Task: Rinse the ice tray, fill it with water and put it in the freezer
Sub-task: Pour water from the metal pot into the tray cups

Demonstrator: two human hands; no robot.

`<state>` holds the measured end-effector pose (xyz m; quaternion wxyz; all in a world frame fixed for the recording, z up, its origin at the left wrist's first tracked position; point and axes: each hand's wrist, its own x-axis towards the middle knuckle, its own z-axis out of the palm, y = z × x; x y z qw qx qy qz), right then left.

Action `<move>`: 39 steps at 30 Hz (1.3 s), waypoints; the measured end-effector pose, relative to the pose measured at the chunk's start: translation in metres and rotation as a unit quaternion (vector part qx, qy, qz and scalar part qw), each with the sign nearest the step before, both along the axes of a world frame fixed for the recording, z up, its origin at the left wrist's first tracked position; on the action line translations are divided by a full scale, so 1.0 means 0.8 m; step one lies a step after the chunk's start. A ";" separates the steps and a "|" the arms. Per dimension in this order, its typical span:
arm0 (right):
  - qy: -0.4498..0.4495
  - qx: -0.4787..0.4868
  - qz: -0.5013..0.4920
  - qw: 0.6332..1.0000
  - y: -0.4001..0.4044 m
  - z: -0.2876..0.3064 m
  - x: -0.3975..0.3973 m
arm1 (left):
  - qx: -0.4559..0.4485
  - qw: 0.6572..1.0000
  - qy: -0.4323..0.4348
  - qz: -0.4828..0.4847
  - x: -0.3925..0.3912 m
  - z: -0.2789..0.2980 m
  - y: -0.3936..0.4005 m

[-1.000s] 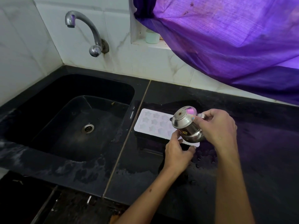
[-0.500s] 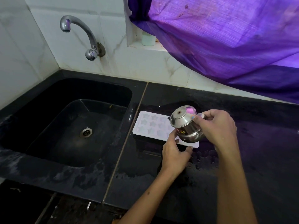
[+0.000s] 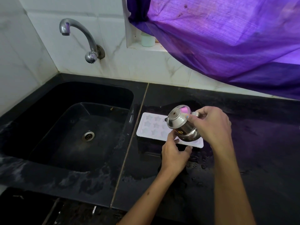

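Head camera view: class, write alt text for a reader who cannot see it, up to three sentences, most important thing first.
The right hand tilts a small steel pot over a white star-mould ice tray on a wet black counter, while the left hand steadies the tray's near edge. A black sink and chrome tap are to the left, and a purple curtain hangs above.

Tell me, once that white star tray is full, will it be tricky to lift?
Probably. The tray looks thin and shallow, so it may flex and spill if lifted by one end. The counter around it looks wet, so its edges could be slippery. Water would make it heavier than it looks.
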<state>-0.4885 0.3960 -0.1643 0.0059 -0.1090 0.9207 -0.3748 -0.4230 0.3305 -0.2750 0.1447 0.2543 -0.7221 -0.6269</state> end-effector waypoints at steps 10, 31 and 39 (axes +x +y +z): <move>0.017 0.020 -0.008 1.000 -0.018 0.000 0.007 | -0.002 1.000 -0.013 -0.014 0.000 0.002 -0.015; -0.006 -0.047 -0.025 0.999 -0.015 0.006 0.000 | -0.032 0.999 0.026 0.012 0.007 0.017 -0.023; -0.015 -0.030 -0.010 0.999 -0.034 0.005 0.001 | -0.040 0.999 0.014 0.014 0.013 0.018 -0.036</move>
